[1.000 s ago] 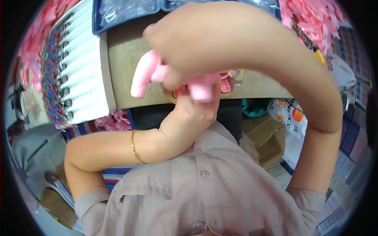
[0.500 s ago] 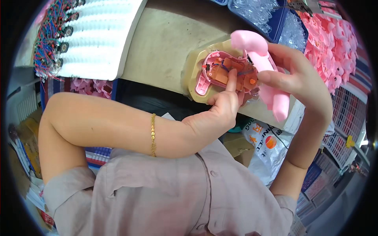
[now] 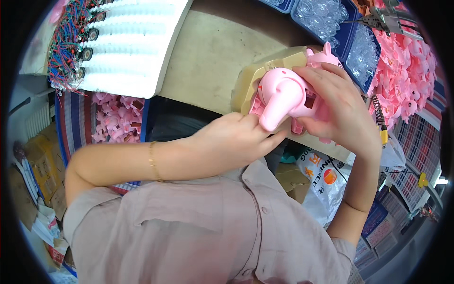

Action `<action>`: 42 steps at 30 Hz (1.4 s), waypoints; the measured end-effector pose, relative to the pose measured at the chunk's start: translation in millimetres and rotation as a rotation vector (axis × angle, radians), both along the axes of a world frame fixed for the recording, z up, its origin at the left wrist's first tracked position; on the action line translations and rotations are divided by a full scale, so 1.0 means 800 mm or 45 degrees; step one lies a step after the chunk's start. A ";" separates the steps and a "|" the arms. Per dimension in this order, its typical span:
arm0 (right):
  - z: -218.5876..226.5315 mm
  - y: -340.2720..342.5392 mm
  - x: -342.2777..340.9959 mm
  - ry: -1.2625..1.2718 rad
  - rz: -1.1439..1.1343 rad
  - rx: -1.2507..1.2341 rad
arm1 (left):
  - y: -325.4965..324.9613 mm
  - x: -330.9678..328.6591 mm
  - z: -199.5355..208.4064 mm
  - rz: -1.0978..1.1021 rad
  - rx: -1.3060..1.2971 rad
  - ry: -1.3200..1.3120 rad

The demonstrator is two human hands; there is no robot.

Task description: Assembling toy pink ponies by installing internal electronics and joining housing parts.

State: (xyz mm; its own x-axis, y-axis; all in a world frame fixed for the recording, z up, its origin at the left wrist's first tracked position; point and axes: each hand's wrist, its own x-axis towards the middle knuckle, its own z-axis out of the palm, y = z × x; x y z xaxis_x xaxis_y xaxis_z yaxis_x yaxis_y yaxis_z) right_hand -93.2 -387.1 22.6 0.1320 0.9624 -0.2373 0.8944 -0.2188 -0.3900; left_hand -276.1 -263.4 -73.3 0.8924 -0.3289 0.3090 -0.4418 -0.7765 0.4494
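Observation:
A pink plastic toy shell (image 3: pixel 283 92), smooth side up with a rounded trunk-like part, lies over the beige holder block (image 3: pixel 243 87). My right hand (image 3: pixel 340 104) is wrapped over its right side, thumb low and fingers across the top. Past those fingers shows a pink part with pointed ears (image 3: pixel 324 57). My left hand (image 3: pixel 243 137) is at the near left edge of the toy, fingers curled against it and their tips partly hidden. The orange-brown inner parts are now covered by the shell.
Blue bins of clear plastic pieces (image 3: pixel 321 21) stand at the far right, beside a heap of pink parts (image 3: pixel 402 71). At left, a white foam tray (image 3: pixel 127 47) bears wired round components (image 3: pixel 87 53). Below it sits a bin of pink pieces (image 3: pixel 118 118).
My right hand has turned the pink shell over onto the part in the holder, covering its inside. My left hand has drawn its pointing finger out and moved to the shell's near edge.

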 end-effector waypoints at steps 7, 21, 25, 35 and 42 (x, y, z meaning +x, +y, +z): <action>-0.003 -0.002 -0.008 -0.060 -0.015 0.009 | 0.043 -0.011 0.006 0.415 -0.379 0.048; 0.000 -0.001 -0.007 -0.063 -0.043 0.082 | 0.056 0.044 0.028 0.405 -0.437 -0.011; 0.003 -0.007 0.002 0.028 -0.045 0.040 | 0.023 0.079 0.056 0.101 -0.709 0.073; -0.024 -0.110 -0.084 1.739 -1.583 0.092 | 0.016 0.122 0.087 -0.136 0.147 0.327; -0.052 -0.102 -0.120 1.991 -1.522 0.545 | 0.010 0.128 0.095 -0.133 0.195 0.290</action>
State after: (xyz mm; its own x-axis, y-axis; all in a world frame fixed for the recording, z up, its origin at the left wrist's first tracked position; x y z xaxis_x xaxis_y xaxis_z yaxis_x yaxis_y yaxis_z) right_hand -189.5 -468.9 -18.9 0.5711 0.5779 -0.5829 -0.6984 -0.0311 -0.7151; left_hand -174.0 -255.7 2.7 0.8918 -0.4502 0.0439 -0.4241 -0.7985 0.4273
